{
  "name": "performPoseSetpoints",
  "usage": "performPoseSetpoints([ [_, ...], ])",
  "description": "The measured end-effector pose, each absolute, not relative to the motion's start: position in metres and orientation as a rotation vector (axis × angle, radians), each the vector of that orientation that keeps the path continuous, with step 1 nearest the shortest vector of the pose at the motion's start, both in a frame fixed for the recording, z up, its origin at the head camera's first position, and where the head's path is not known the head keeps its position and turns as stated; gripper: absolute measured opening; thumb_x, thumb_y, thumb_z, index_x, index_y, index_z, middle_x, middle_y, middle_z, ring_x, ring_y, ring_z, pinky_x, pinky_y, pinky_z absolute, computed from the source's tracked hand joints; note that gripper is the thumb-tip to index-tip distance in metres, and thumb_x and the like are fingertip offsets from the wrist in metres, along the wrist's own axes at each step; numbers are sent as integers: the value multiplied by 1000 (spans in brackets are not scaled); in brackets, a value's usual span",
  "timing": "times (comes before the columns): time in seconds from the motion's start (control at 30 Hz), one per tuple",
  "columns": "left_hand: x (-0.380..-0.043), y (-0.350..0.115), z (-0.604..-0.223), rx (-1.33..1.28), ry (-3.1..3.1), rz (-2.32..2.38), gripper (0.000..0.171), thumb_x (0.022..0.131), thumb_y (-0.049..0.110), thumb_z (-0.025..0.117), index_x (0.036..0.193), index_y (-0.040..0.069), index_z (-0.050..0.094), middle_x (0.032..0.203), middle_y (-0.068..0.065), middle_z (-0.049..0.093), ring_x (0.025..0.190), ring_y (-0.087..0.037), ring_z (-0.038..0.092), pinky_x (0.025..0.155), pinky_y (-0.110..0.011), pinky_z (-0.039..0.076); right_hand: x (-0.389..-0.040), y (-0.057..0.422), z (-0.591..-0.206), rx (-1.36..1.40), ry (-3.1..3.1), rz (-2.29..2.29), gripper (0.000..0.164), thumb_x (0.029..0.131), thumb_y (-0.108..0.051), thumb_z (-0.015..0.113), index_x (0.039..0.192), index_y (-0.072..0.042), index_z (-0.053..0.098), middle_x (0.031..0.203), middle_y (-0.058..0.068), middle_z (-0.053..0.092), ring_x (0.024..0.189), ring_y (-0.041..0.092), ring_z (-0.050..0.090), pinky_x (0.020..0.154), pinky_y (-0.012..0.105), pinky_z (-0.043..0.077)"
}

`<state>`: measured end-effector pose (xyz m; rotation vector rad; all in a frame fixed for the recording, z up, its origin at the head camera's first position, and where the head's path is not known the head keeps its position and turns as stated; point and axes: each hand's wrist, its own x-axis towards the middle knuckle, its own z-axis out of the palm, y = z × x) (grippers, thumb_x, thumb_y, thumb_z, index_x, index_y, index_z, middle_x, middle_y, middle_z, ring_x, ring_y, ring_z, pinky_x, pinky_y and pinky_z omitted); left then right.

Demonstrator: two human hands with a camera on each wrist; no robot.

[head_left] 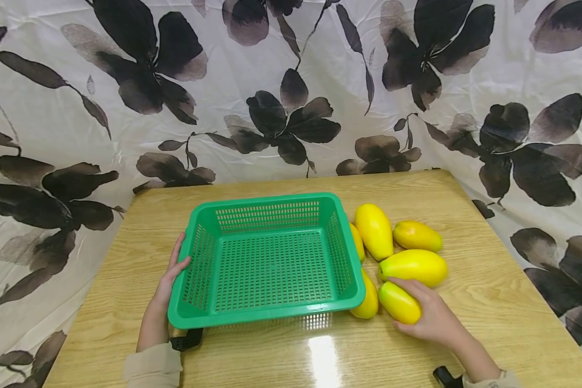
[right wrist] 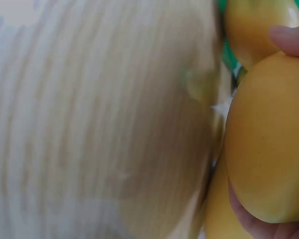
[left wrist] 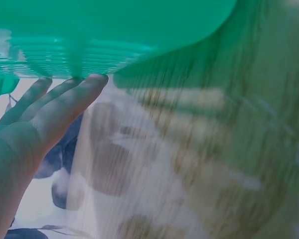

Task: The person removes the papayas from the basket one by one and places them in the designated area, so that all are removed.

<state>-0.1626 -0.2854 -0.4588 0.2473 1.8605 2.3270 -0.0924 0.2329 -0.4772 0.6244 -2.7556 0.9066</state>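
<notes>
A green plastic basket (head_left: 271, 318) with a perforated floor stands before me, nothing in it. On its left side my left hand (head_left: 167, 280) holds the rim, thumb over the edge. The left wrist view shows its fingers (left wrist: 72, 102) stretched out, tips against the outer wall. My right hand (head_left: 429, 315) grips a yellow papaya (head_left: 399, 303) with a greenish end, thumb on the near side and fingers over the far side. Right beyond it lies another papaya (head_left: 419, 268). Close to the basket's right wall is one more papaya (head_left: 367, 299), partly hidden by the rim.
Farther back on the wooden table (head_left: 252, 355) lie a large papaya (head_left: 372, 229), a smaller papaya (head_left: 417, 236) and a papaya (head_left: 356, 242) half behind the basket. Floral cloth (head_left: 281, 108) hangs behind the table and along its sides.
</notes>
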Motion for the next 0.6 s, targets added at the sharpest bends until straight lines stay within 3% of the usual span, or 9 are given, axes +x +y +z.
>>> performPoseSetpoints([
  [0.27,-163,-286,-459,254,1850,2316,60,100,13,25,146,33,-7,150,-15,-16,135,-35,-5,102,-25,28,-91,233,-487,609,-2806,890,82,54,-22,87,127,-13,53,117,1,55,103,21,52,81,47,45],
  [0.6,-163,-286,-460,215,1881,2313,60,100,14,26,147,28,-9,150,-15,-13,136,-33,-1,98,-22,32,-94,233,-489,561,-2835,889,82,55,-26,87,128,-16,52,118,2,55,103,23,52,82,48,43],
])
